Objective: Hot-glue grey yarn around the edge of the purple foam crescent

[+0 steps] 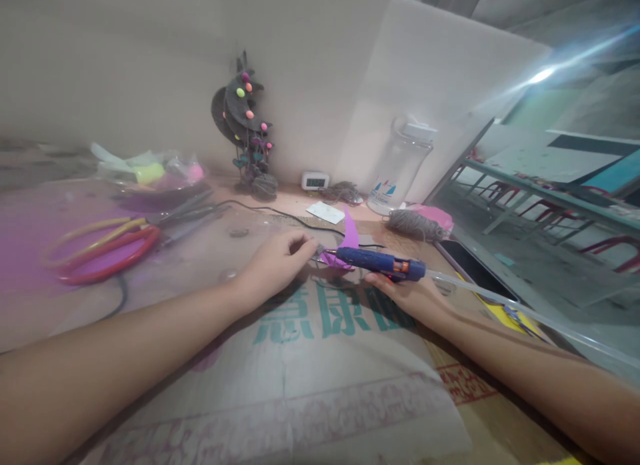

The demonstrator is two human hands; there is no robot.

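My right hand is wrapped round a blue hot glue gun, its nozzle pointing left. A long clear glue stick runs out of the gun's back end to the right. My left hand is closed in a pinch right at the nozzle tip. What it pinches is small and greyish, and I cannot make it out. Just behind and below the nozzle is a purple piece with a pointed top, partly covered by the gun.
Red-handled scissors and a plastic bag lie at left. A moon-shaped hanging ornament leans on the wall. At the back are a small clock, a white card, a clear bottle and grey yarn. A phone lies right.
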